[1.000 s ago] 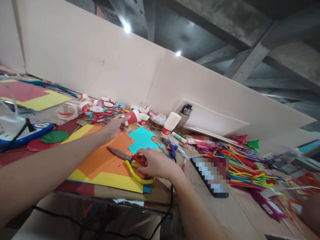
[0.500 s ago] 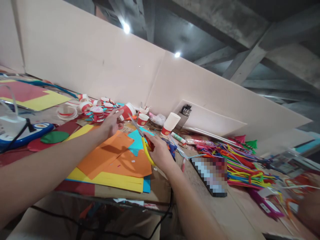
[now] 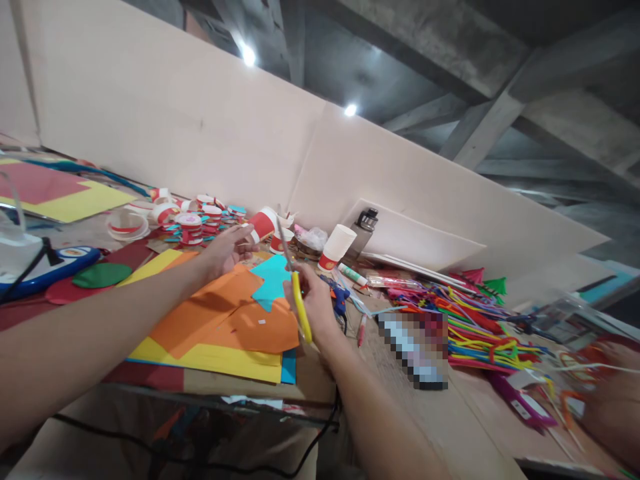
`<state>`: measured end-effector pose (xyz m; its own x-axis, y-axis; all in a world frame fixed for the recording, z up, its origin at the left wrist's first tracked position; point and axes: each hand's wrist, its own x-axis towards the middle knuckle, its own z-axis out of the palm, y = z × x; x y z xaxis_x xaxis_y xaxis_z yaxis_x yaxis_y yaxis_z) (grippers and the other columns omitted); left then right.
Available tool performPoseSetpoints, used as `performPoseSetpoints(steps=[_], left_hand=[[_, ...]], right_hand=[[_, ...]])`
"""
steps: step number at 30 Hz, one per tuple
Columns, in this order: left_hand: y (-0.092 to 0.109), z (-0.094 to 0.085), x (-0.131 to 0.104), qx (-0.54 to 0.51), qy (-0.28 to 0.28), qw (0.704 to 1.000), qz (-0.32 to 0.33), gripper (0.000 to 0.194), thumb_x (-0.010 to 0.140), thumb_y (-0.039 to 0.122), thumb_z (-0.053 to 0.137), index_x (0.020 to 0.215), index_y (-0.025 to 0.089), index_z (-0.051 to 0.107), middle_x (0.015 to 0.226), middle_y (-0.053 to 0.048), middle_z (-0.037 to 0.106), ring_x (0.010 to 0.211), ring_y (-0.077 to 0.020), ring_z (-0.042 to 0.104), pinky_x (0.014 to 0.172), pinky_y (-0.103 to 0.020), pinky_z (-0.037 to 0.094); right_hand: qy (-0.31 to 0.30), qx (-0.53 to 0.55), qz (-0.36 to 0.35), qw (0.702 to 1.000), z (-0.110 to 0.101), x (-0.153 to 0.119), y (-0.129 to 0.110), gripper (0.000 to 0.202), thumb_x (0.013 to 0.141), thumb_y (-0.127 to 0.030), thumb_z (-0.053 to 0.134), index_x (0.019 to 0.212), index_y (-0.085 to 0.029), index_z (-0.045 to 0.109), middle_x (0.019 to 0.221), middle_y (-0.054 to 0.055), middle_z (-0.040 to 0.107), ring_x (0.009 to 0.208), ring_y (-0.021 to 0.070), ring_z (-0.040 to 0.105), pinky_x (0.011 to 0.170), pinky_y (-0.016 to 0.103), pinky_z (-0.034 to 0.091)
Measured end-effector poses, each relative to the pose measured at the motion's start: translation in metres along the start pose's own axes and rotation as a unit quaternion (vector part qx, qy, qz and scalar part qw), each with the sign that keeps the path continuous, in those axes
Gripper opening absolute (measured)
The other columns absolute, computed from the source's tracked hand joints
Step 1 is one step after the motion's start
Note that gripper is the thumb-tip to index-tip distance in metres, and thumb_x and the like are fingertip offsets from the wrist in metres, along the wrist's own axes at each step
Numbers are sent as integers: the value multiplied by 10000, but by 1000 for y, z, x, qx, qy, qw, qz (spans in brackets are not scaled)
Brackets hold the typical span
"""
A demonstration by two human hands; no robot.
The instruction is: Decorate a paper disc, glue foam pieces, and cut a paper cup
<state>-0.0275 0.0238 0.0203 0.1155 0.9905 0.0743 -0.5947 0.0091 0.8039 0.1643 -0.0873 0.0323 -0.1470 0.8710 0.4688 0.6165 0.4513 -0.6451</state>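
Note:
My left hand (image 3: 227,252) is closed around a red and white paper cup (image 3: 264,223), which is tipped on its side with its opening toward the right. In my right hand (image 3: 315,303) is a pair of scissors (image 3: 299,300) with yellow handles, its blades pointing up beside the mouth of the cup. Whether the blades touch the cup, I cannot tell. Beneath both hands lie orange paper sheets (image 3: 220,310), a turquoise paper piece (image 3: 270,280) and yellow sheets (image 3: 240,360).
Cut cup pieces (image 3: 190,228) cluster at the back left. A stack of paper cups (image 3: 338,247), a dark bottle (image 3: 364,230) and a blue glue gun (image 3: 340,293) stand or lie right of centre. Colourful pipe cleaners (image 3: 480,337) spread rightward, near another person's hand (image 3: 613,393).
My left hand has brought the cup slightly right. The scissors have turned more upright, their blades now close to the cup's rim.

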Motion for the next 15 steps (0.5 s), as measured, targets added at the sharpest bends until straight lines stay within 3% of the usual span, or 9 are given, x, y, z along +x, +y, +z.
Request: performPoseSetpoints(steps=[2,5,10,15], left_hand=[[0,2,-1,-3,-11,1000,-1,276,692,345,744,748,156,551,635,-15,608,592,-149,630,484,-222,412],[0,3,-2,-11,-39,999,5,261,734,352,717,797,131,594,694,-51,642,615,-145,636,495,-216,442],[1,5,-6,-5,-47,999,11,224,729,285,723,805,143,567,721,-25,621,656,-146,650,502,-204,460],[0,7,-12,24,-67,997,28,428,699,196,735,1088,228,559,884,-24,641,693,-159,657,517,-234,479]], right_hand=[[-11,53,58,997,-2,0,2,307,859,-404,474,1081,-209,558,666,-27,549,502,103,527,483,222,462],[-27,85,100,991,-4,1,3,325,859,-462,466,1052,-214,549,591,-56,514,404,84,487,389,192,412],[-30,33,77,996,-2,2,7,294,839,-434,501,1014,-210,575,623,-42,537,449,85,505,419,189,400],[-29,-7,49,998,-2,4,12,299,849,-395,485,1059,-207,583,602,-40,505,504,104,475,490,214,391]])
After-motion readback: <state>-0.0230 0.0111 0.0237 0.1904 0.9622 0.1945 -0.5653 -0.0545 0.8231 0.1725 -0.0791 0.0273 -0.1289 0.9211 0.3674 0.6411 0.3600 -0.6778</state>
